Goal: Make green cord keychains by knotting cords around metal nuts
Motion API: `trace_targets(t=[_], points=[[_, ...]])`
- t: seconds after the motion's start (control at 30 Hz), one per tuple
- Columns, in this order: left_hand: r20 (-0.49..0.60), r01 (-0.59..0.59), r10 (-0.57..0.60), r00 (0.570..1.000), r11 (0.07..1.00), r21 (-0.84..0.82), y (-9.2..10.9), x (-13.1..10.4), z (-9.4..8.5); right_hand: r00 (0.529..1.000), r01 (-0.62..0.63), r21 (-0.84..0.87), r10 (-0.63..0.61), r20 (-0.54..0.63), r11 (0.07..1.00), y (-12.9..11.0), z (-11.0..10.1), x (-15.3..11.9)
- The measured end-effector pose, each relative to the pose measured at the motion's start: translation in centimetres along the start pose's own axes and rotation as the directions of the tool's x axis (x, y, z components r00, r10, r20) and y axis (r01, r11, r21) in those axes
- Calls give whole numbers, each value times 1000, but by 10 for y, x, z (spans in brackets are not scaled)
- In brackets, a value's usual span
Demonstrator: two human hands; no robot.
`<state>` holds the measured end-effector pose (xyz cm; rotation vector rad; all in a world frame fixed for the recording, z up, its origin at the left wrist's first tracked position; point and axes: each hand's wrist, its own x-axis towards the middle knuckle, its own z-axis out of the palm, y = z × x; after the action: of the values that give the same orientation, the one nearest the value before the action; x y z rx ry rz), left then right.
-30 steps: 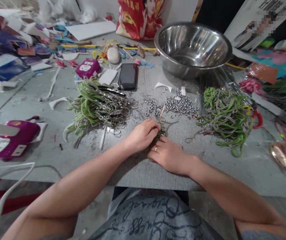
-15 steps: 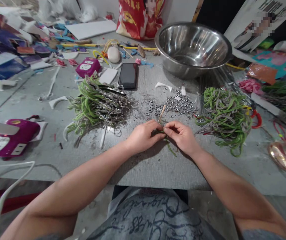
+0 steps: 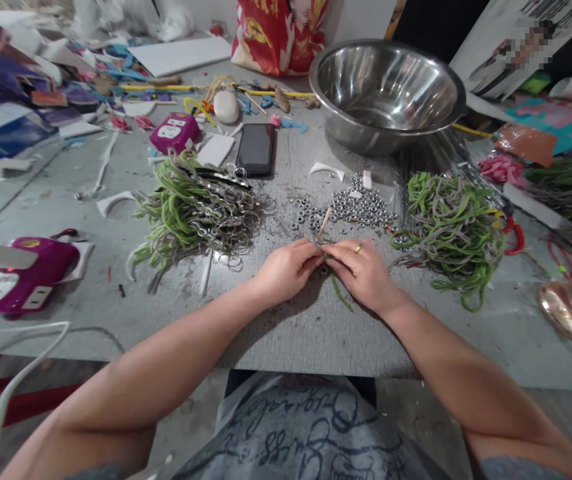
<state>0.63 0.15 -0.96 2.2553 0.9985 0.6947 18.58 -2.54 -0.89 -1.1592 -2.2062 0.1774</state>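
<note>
My left hand (image 3: 289,269) and my right hand (image 3: 359,270) meet at the middle of the table, fingertips pinched together on a green cord (image 3: 340,293). One end of the cord hangs down below my right fingers onto the tabletop. A thin wooden stick (image 3: 325,222) stands up at a slant just beyond my fingertips; its lower end is hidden. Small metal nuts (image 3: 363,208) lie scattered past my hands. To the left sits a bundle of green and grey cords (image 3: 191,213) with metal pieces on them. Another heap of green and grey cords (image 3: 459,233) lies to the right.
A large steel bowl (image 3: 339,127) stands at the back, with a dark phone (image 3: 256,150) left of it. Purple power adapters (image 3: 29,277) sit on the left. Red-handled scissors (image 3: 515,237) lie beside the right heap. Scraps cover the back left; a red bag (image 3: 276,40) stands behind.
My right hand has turned over, its fingers now flatter and closer to my left fingertips, with a ring showing. The cord's hanging end shows more below the hands.
</note>
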Motion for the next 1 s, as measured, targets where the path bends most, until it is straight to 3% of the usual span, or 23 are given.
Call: trace_targets(t=[0.13, 0.3, 0.67, 0.8, 1.0], points=[[-11, -4, 5, 1000, 1000, 13, 0, 0, 0, 999, -29, -64, 28, -18, 998, 0, -1, 2], [-76, 38, -39, 996, 999, -20, 3, -1, -1, 995, -80, -40, 82, 53, 996, 0, -4, 4], [-110, -80, 72, 991, 994, -69, -3, -1, 4, 981, -149, 59, 141, 131, 987, -2, -5, 5], [-111, -57, 50, 993, 996, -67, -2, 0, 2, 985, -117, -22, 119, 127, 993, -1, -7, 4], [-53, -3, 2, 999, 1000, -28, -1, 1, 0, 951, -22, -156, 68, 301, 988, 0, -7, 3]])
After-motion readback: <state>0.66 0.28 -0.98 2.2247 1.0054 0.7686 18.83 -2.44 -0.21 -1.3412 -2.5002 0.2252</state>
